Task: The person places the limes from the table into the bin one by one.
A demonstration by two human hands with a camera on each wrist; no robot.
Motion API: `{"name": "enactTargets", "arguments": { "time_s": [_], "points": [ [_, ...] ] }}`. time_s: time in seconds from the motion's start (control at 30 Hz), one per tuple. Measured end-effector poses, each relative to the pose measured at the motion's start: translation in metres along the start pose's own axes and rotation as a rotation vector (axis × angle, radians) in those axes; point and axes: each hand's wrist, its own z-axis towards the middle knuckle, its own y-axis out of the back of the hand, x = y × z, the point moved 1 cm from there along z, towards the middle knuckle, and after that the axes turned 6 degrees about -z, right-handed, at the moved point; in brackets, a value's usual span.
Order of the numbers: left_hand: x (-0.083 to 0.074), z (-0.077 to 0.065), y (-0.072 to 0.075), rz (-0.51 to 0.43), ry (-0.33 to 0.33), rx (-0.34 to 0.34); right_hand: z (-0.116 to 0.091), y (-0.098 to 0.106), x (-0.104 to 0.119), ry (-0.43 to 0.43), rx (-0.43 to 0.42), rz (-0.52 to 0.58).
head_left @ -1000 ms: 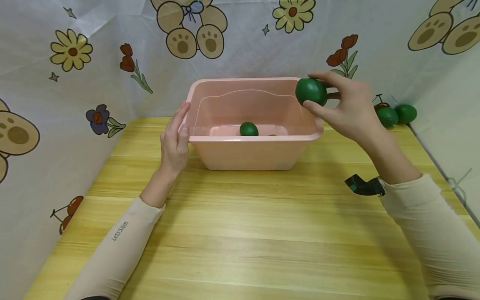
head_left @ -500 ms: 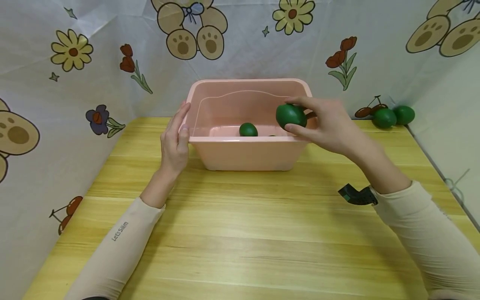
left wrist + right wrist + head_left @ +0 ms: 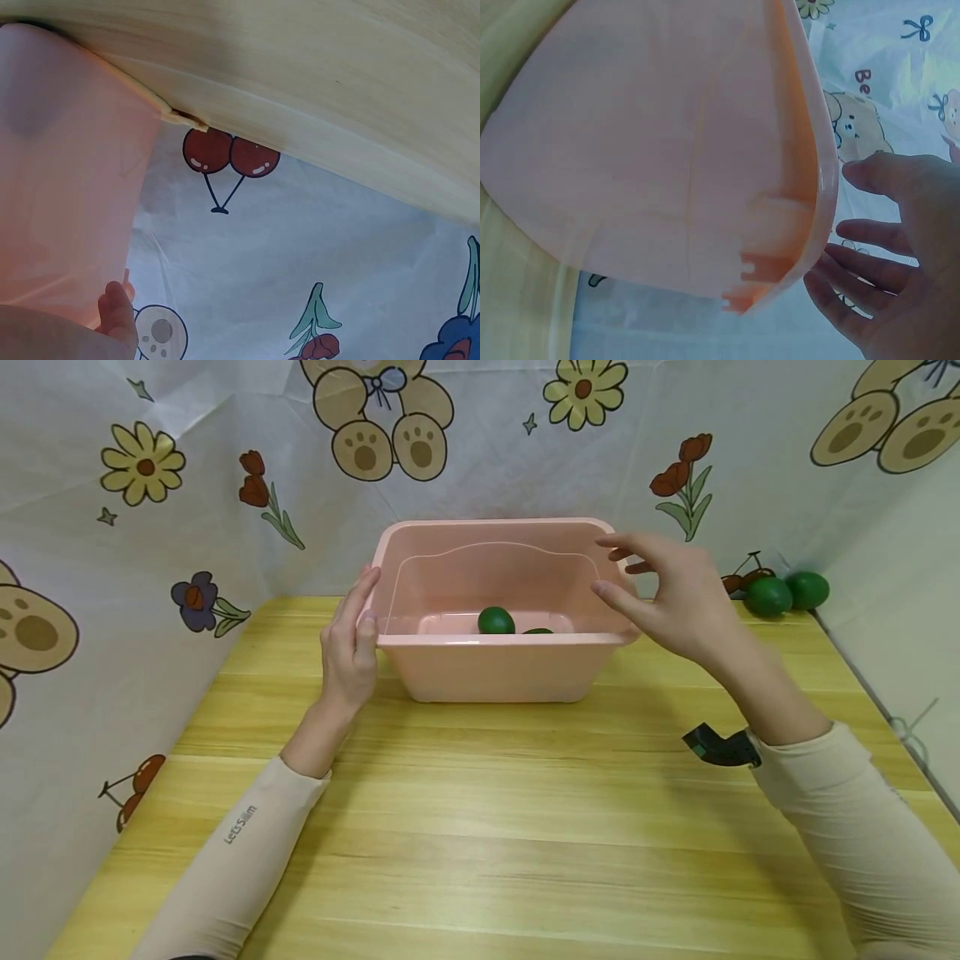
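A pink plastic basin [image 3: 495, 670] stands on the table near the patterned backdrop. My left hand [image 3: 348, 643] rests against its left side with extended fingers along the rim. My right hand [image 3: 675, 593] hovers over the basin's right rim, fingers spread and nothing between them; the right wrist view shows the fingertips right beside the rim. Inside the basin lies one dark green, round, glossy fruit [image 3: 497, 620]. To its right, the top of another green fruit [image 3: 538, 631] shows, mostly hidden by the front wall.
Two more green fruits [image 3: 768, 597] [image 3: 808, 590] sit side by side at the table's back right corner. The wooden table [image 3: 510, 827] stretches toward me. A white cloth [image 3: 495, 435] with bears and flowers hangs directly behind the basin.
My right hand carried a green fruit left over the basin, let it go and drew back to the right rim. More green shows behind the front wall. The left hand stays put.
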Motion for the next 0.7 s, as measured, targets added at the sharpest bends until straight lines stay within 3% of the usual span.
{"name": "enactTargets", "arguments": {
  "time_s": [0.47, 0.7],
  "points": [
    [-0.002, -0.004, 0.0, 0.089, 0.065, 0.008, -0.004, 0.004, -0.047, -0.149, -0.111, -0.018],
    [-0.003, -0.004, -0.001, 0.063, 0.078, 0.002, -0.011, 0.0, -0.086, -0.3, -0.107, 0.007]
  ]
}}
